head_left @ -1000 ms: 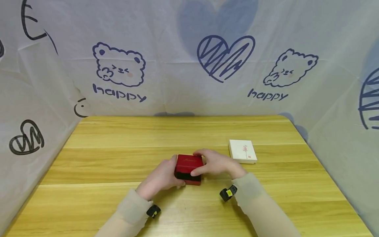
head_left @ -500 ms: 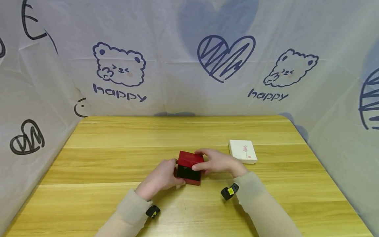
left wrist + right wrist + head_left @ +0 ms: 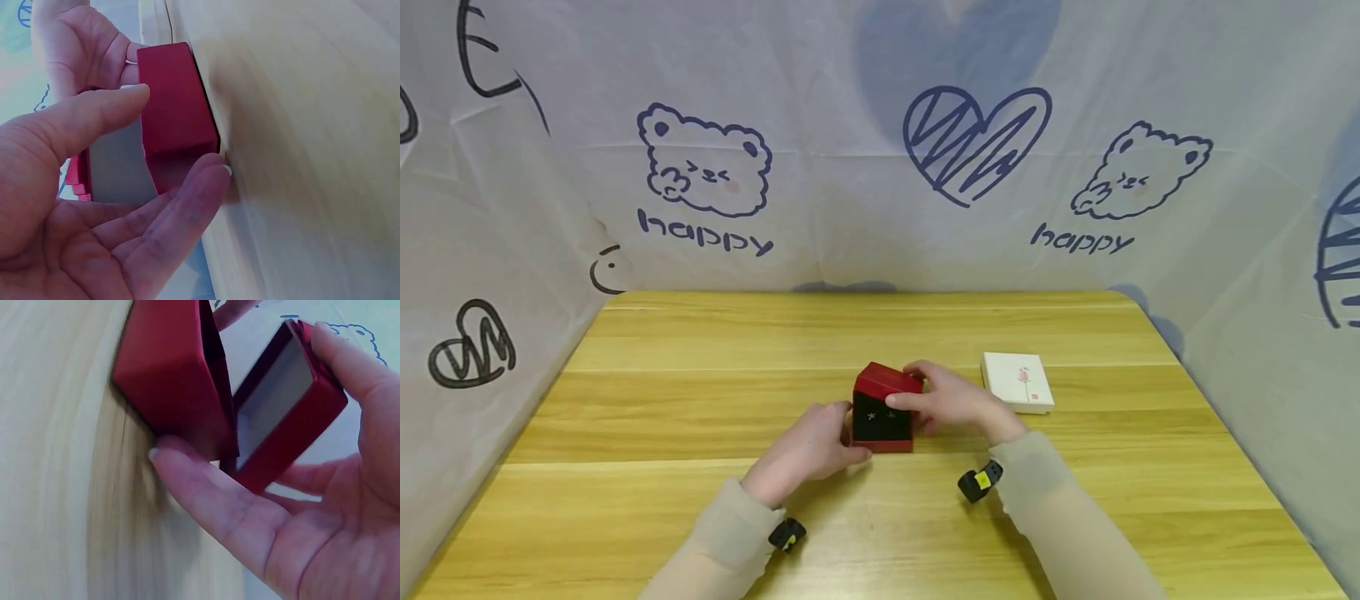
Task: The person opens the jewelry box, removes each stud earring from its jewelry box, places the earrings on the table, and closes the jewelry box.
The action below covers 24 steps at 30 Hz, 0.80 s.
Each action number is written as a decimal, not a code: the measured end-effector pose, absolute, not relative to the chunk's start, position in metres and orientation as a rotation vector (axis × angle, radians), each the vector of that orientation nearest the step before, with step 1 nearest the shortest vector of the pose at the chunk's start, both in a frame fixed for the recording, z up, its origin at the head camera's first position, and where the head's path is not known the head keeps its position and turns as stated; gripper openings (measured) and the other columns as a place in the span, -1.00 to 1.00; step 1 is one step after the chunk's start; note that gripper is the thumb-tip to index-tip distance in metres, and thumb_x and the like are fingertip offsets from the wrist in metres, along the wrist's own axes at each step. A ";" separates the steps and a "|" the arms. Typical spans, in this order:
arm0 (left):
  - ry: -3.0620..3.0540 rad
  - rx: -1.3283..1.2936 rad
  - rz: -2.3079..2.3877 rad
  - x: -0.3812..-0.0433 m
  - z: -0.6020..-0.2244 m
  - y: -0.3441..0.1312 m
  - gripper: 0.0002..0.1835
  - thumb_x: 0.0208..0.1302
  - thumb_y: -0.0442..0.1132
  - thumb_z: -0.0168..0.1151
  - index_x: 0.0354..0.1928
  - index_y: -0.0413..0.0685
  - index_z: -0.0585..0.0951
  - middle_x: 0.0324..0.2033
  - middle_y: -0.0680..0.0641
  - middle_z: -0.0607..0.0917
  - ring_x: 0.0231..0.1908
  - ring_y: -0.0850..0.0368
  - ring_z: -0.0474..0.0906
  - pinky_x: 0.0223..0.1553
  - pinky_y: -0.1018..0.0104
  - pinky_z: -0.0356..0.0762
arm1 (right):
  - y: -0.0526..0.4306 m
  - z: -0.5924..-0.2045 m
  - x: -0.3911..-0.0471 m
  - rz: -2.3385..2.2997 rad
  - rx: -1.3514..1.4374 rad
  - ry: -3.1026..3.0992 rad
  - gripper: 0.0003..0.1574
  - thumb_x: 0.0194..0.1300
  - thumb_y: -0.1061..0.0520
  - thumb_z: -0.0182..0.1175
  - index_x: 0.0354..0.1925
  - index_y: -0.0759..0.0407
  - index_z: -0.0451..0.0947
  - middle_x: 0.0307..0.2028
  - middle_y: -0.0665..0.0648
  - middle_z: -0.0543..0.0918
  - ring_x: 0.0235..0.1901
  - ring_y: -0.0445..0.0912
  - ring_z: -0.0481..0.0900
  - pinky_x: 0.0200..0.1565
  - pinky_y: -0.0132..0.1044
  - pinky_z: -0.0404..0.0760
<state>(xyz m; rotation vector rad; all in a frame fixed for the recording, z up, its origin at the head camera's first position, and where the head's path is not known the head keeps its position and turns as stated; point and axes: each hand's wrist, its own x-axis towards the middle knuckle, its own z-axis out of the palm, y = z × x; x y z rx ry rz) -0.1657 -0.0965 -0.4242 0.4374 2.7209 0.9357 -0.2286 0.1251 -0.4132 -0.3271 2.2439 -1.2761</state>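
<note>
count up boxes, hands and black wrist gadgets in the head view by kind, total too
Boxes: 2, the red box and the white box
Hands: 2, the left hand and the right hand
Black wrist gadgets: 2, the left gadget and the right gadget
Total: 6

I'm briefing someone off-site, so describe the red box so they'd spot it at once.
Start at the wooden table and find the left hand and right hand near its middle. Between them is the red box, partly open, black inside. Unlike the flat white box farther right, it's red and held.
</note>
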 end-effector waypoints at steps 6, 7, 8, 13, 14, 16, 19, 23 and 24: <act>2.755 0.430 0.942 -0.166 -0.423 -0.096 -0.33 0.05 -0.20 0.50 0.15 -0.35 0.44 -0.48 -0.04 0.55 -0.48 0.12 0.45 -0.45 0.24 0.44 | 0.126 -0.413 -0.233 -1.251 -0.294 2.452 -0.06 0.20 -0.16 0.39 0.34 0.27 0.25 0.00 0.21 0.53 -0.24 0.05 0.58 -0.25 -0.11 0.65; 2.762 0.435 0.938 -0.166 -0.423 -0.096 -0.30 0.04 -0.20 0.51 0.18 -0.36 0.42 -0.47 -0.05 0.55 -0.47 0.12 0.45 -0.43 0.24 0.45 | 0.127 -0.413 -0.235 -1.231 -0.295 2.498 -0.06 0.19 -0.16 0.39 0.33 0.27 0.26 0.00 0.21 0.54 -0.20 0.04 0.56 -0.20 -0.12 0.63; 2.768 0.440 0.933 -0.166 -0.422 -0.096 -0.26 0.04 -0.20 0.51 0.21 -0.37 0.40 -0.45 -0.06 0.56 -0.45 0.11 0.45 -0.40 0.22 0.46 | 0.127 -0.413 -0.236 -1.212 -0.302 2.541 -0.05 0.19 -0.17 0.39 0.32 0.29 0.27 0.01 0.21 0.54 -0.16 0.05 0.56 -0.15 -0.10 0.62; 2.801 0.441 0.896 -0.167 -0.423 -0.095 -0.16 0.03 -0.19 0.52 0.30 -0.41 0.35 -0.23 -0.19 0.63 -0.25 0.02 0.54 -0.15 0.09 0.54 | 0.132 -0.415 -0.247 -1.153 -0.292 2.690 0.00 0.12 -0.13 0.45 0.32 0.33 0.28 0.09 0.27 0.48 -0.01 0.09 0.50 0.05 -0.05 0.51; 2.809 0.436 0.891 -0.167 -0.423 -0.095 -0.15 0.03 -0.20 0.53 0.31 -0.41 0.34 -0.16 -0.22 0.63 -0.19 -0.02 0.55 -0.09 0.06 0.54 | 0.133 -0.416 -0.249 -1.150 -0.289 2.704 0.00 0.11 -0.11 0.46 0.32 0.34 0.27 0.10 0.28 0.46 0.00 0.10 0.50 0.06 -0.04 0.51; 2.827 0.432 0.885 -0.168 -0.424 -0.094 -0.15 0.01 -0.22 0.54 0.31 -0.40 0.35 -0.06 -0.28 0.62 -0.09 -0.08 0.55 0.00 0.01 0.51 | 0.135 -0.418 -0.253 -1.141 -0.277 2.724 -0.01 0.11 -0.07 0.46 0.33 0.34 0.26 0.13 0.30 0.43 0.01 0.12 0.48 0.06 -0.04 0.51; 2.846 0.437 0.894 -0.169 -0.426 -0.094 -0.17 -0.01 -0.27 0.54 0.29 -0.40 0.37 -0.01 -0.31 0.61 -0.03 -0.11 0.55 0.03 0.01 0.50 | 0.136 -0.421 -0.257 -1.131 -0.256 2.742 -0.02 0.12 -0.02 0.45 0.34 0.33 0.24 0.16 0.30 0.40 0.03 0.13 0.46 0.07 -0.03 0.51; 2.849 0.462 0.921 -0.170 -0.429 -0.094 -0.21 -0.02 -0.33 0.52 0.27 -0.40 0.39 -0.02 -0.30 0.62 -0.06 -0.07 0.57 0.00 0.04 0.52 | 0.136 -0.423 -0.260 -1.135 -0.232 2.751 -0.02 0.11 -0.01 0.45 0.35 0.29 0.23 0.16 0.29 0.38 0.06 0.14 0.43 0.10 -0.02 0.49; 2.848 0.466 0.927 -0.170 -0.429 -0.093 -0.22 -0.02 -0.34 0.51 0.26 -0.41 0.39 -0.02 -0.30 0.62 -0.07 -0.07 0.57 -0.01 0.04 0.53 | 0.135 -0.423 -0.260 -1.134 -0.228 2.755 -0.01 0.10 -0.01 0.46 0.35 0.29 0.23 0.16 0.29 0.37 0.07 0.14 0.43 0.11 -0.01 0.49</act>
